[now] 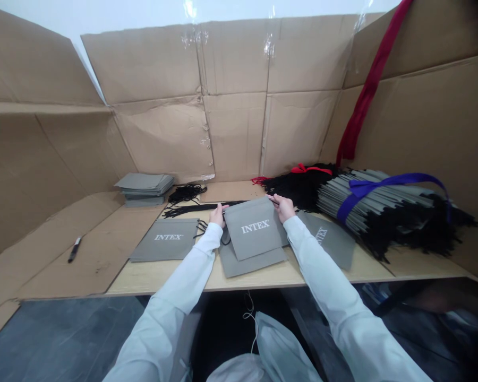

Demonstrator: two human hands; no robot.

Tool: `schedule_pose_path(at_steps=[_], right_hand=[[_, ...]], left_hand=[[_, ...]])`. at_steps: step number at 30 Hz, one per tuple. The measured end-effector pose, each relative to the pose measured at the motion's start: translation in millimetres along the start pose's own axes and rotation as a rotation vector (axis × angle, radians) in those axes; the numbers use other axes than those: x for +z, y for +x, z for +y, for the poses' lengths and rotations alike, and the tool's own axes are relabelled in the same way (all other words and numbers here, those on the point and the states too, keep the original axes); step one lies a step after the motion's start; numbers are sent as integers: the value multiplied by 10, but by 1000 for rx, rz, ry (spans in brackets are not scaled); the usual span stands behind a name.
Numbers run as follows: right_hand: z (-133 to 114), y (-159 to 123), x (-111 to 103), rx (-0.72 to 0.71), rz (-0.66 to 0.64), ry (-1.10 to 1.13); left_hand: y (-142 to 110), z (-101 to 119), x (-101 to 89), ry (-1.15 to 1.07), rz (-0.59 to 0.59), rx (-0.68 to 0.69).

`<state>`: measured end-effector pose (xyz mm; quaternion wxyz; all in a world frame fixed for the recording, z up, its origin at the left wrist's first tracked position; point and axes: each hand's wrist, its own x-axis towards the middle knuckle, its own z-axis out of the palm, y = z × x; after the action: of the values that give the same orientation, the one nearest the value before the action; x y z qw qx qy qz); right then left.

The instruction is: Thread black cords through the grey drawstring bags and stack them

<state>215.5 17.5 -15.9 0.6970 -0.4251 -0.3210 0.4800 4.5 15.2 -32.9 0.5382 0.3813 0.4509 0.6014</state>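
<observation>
A grey drawstring pouch (255,236) with white INTEX lettering hangs between my two hands, tilted toward me. My left hand (217,215) is closed at its upper left corner, where a bit of black cord shows. At the upper right corner my right hand (282,208) pinches the pouch, with dark cord at the fingers. Beneath the held pouch lies another grey pouch (239,268), partly covered. To the left, more INTEX pouches (163,249) lie flat with black cord ends at their right side. A further grey pouch (338,249) lies beyond my right forearm, turned at an angle.
Grey pouches (145,185) are stacked at the back left beside bunched black cords (187,193). Black cords tied with red ribbon (310,168) lie at the back right. A pouch bundle (374,207) wears a purple ribbon. A marker (75,249) lies left. Cardboard walls (239,122) surround the table.
</observation>
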Motion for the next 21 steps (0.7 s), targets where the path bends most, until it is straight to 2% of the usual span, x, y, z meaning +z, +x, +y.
schedule_pose_path(at_steps=[2, 7, 12, 15, 18, 21], right_hand=[[15, 1, -4, -11, 4, 22], [24, 25, 16, -105, 153, -45], [29, 102, 4, -234, 291, -103], [33, 139, -28, -288, 334, -107], [19, 135, -32, -301, 329, -55], [-22, 110, -25, -266, 243, -40]], left_hand=[[-48, 35, 11, 27, -11, -31], [-95, 38, 19, 52, -46, -15], [-152, 80, 31, 38, -148, -101], [-209, 114, 37, 15, -228, -55], [-238, 129, 37, 25, -324, 19], [-230, 156, 26, 75, -365, 16]])
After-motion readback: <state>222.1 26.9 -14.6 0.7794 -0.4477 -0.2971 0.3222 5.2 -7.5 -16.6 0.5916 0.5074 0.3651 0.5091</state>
